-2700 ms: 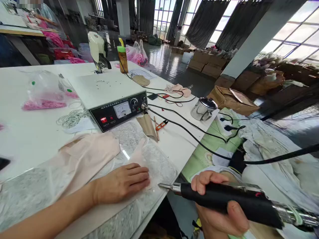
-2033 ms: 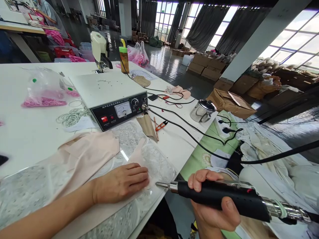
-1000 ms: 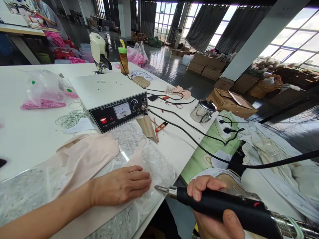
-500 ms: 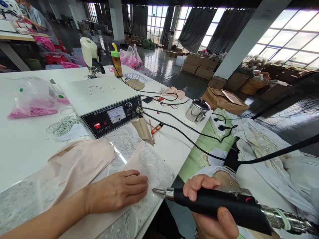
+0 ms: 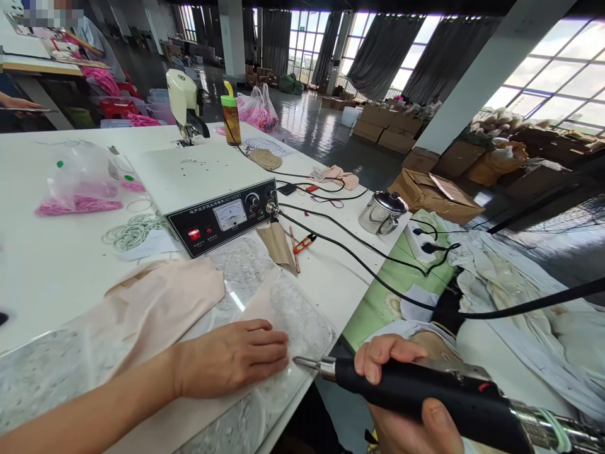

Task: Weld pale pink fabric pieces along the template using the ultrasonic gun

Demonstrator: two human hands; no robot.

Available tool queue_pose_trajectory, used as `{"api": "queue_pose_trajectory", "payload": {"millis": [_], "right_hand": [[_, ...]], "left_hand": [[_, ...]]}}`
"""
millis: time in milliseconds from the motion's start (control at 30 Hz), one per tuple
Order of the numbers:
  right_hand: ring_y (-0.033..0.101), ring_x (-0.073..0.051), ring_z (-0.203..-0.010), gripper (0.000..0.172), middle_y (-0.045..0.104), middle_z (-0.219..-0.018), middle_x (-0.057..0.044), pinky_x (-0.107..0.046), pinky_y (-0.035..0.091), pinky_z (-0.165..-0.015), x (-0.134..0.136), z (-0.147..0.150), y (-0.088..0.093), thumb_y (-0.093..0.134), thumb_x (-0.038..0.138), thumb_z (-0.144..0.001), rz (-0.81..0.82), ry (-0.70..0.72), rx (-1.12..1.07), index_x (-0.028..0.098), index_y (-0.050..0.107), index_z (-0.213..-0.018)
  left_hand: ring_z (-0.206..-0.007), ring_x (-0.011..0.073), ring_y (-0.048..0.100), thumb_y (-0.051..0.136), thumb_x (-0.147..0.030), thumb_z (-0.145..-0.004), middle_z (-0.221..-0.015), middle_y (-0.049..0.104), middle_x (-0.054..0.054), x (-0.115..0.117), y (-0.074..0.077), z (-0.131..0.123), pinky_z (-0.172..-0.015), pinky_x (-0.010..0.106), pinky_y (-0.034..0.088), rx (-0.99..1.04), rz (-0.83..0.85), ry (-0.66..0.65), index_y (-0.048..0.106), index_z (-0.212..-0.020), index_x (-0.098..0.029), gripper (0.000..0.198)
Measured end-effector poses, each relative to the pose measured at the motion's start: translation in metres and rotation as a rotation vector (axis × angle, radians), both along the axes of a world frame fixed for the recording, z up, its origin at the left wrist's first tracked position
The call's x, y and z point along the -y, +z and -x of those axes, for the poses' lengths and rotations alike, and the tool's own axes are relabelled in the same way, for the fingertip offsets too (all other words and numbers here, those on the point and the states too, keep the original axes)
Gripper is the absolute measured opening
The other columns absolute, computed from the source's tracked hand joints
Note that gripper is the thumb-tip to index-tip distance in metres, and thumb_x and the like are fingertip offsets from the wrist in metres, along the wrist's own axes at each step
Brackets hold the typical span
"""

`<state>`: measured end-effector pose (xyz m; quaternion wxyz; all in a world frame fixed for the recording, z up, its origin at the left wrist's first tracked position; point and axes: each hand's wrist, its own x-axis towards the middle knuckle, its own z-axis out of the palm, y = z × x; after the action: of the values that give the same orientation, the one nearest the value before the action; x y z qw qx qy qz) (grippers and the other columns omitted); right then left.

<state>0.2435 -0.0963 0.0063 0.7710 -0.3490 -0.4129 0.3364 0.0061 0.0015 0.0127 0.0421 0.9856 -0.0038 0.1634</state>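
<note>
Gripping a black handheld tool [image 5: 411, 384], the right hand [image 5: 401, 425] has its digits closed around the barrel, the metal tip [image 5: 307, 362] directed toward the left hand [image 5: 234, 359]. The tip lies just beside the left fingertips; whether it touches the surface beneath cannot be told. The left hand rests palm down, flattened, fingers extended and close together, on pale pink fabric [image 5: 163, 299], which spreads under it and to its left. Beneath the fabric is a glossy, grey-mottled sheet [image 5: 302, 315], exposed ahead of the left fingers. Beyond the left hand stands a black control box [image 5: 208, 214] with a lit red switch [image 5: 194, 234]; a black cable [image 5: 359, 258] runs from it, passing beyond the right hand. Orange snips [image 5: 305, 244] lie beyond and between the hands. Farther beyond the right hand stands a lidded metal cup [image 5: 382, 217].
</note>
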Motion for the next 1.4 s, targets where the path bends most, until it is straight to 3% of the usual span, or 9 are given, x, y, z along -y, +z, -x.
{"api": "queue_pose_trajectory", "payload": {"millis": [200,633,1133,1400], "right_hand": [[0.046,-0.015,-0.050,0.031,0.054,-0.070,-0.001,-0.032,0.038,-0.046,0.000,0.000,0.004,0.052,0.049,-0.077,-0.019,-0.031,0.017,0.025,0.067,-0.090],[0.044,-0.016,-0.047,0.029,0.053,-0.069,0.000,-0.034,0.041,-0.043,-0.002,0.001,0.011,0.056,0.052,-0.074,0.020,-0.088,0.030,0.027,0.067,-0.085],[0.056,-0.017,-0.053,0.027,0.061,-0.074,-0.002,-0.034,0.048,-0.047,-0.005,0.004,0.012,0.053,0.044,-0.080,-0.060,0.030,0.044,0.023,0.066,-0.092],[0.057,-0.017,-0.054,0.027,0.060,-0.076,-0.002,-0.035,0.048,-0.049,-0.003,0.000,0.008,0.055,0.046,-0.081,-0.041,0.074,0.027,0.026,0.066,-0.095]], "left_hand": [[-0.118,0.0222,0.060,0.037,-0.008,-0.104,-0.112,0.073,0.011,0.000,-0.004,0.000,-0.104,0.036,0.043,0.003,0.000,-0.007,0.066,-0.118,-0.008,0.032],[-0.118,0.0245,0.060,0.053,-0.010,-0.098,-0.104,0.074,0.009,0.000,-0.003,0.001,-0.101,0.037,0.045,0.006,-0.037,0.001,0.066,-0.115,-0.012,0.022],[-0.117,0.0236,0.060,0.029,-0.008,-0.105,-0.114,0.071,0.011,0.001,0.000,-0.001,-0.101,0.038,0.044,0.016,-0.114,0.007,0.066,-0.116,-0.010,0.039],[-0.120,0.0216,0.059,0.032,-0.008,-0.105,-0.118,0.071,0.010,0.003,-0.002,0.000,-0.106,0.037,0.042,0.018,-0.115,0.027,0.065,-0.119,-0.011,0.036]]}}
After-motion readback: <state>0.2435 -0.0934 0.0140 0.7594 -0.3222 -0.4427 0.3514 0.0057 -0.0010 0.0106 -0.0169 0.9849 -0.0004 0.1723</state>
